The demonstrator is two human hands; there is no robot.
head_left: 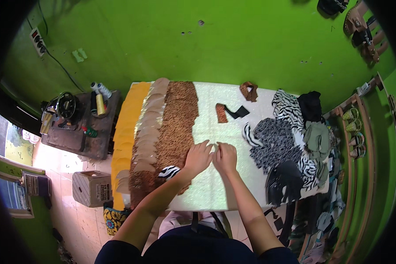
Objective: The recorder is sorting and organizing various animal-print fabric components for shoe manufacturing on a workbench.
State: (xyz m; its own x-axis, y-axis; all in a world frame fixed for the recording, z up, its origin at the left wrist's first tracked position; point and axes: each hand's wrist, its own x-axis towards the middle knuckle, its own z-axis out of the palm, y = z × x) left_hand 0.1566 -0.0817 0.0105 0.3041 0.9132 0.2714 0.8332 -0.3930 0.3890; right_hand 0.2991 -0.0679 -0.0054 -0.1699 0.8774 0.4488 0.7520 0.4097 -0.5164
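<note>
My left hand and my right hand are held close together above the middle of a white-covered table. The fingers of both are bent and drawn together at the tips; whatever lies between them is too small or hidden to make out. Beside my left wrist is a black-and-white zebra-striped piece, resting on a strip of brown leopard-patterned pieces. Another curved zebra-striped piece lies to the right of my right hand. Farther back is a brown-and-black piece, with a brown patterned piece behind it.
Overlapping beige pieces and yellow pieces line the table's left. Grey-black patterned pieces, black pieces and zebra fabric crowd the right. A sewing machine stands at left, above a cardboard box. Sandals hang on a right rack.
</note>
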